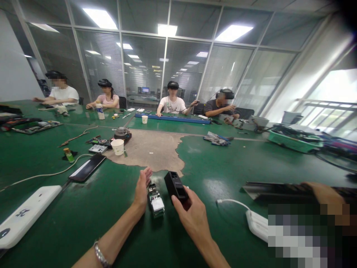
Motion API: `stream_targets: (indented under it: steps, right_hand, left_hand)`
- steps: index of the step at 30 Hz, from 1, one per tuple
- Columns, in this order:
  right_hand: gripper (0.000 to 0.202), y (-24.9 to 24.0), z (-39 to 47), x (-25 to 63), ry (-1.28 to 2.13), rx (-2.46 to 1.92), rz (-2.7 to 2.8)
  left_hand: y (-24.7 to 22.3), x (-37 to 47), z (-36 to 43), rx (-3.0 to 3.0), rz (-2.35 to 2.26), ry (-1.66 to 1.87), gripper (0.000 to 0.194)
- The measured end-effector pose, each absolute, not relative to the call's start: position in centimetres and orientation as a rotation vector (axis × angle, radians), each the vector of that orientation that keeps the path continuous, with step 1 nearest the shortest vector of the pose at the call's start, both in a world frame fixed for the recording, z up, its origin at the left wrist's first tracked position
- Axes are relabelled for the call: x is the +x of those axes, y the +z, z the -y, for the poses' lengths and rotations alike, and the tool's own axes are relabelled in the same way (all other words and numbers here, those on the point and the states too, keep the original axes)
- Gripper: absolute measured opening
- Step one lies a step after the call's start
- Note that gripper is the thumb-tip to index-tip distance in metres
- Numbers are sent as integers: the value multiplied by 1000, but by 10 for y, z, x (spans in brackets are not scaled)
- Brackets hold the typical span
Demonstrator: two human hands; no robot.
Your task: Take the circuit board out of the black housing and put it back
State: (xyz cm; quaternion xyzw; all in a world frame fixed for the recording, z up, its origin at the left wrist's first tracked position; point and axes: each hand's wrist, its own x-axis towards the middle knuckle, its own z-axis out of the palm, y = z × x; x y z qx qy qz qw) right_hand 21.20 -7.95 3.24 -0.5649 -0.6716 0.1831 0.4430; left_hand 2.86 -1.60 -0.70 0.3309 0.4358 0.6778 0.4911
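Note:
A small circuit board (156,201) with a pale square block on its near half lies on the green table in front of me. Just left of it, my left hand (142,187) rests on its edge with the fingers stretched out, seemingly holding nothing. My right hand (194,210) grips a black plastic housing (176,185) between thumb and fingers. The housing is tilted, and its face shows rectangular openings and a row of small slots. It is to the right of the circuit board, apart from it.
A smartphone (87,167) and a white power bank (30,214) lie to my left. A paper cup (118,147) stands beyond, near loose electronic parts. To the right are a white cabled device (256,225), a co-worker's hand (329,199) on a dark long part and a green basket (295,141). Several people sit opposite.

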Motion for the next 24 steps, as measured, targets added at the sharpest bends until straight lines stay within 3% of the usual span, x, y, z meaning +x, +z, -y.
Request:
stream_targets:
  steps: [6,11,24]
  right_hand:
    - [40,54,85,193,650,-1372,1577]
    - [32,50,90,173,449,-1401,1756]
    - [44,35,107,147,290,-1659,2014]
  left_hand:
    - [-12,19,9,677,-1129,1724,54]
    - [-13,19,10,700,-1153,1709,46]
    - [-10,20,11,731,-1163,1707,51]
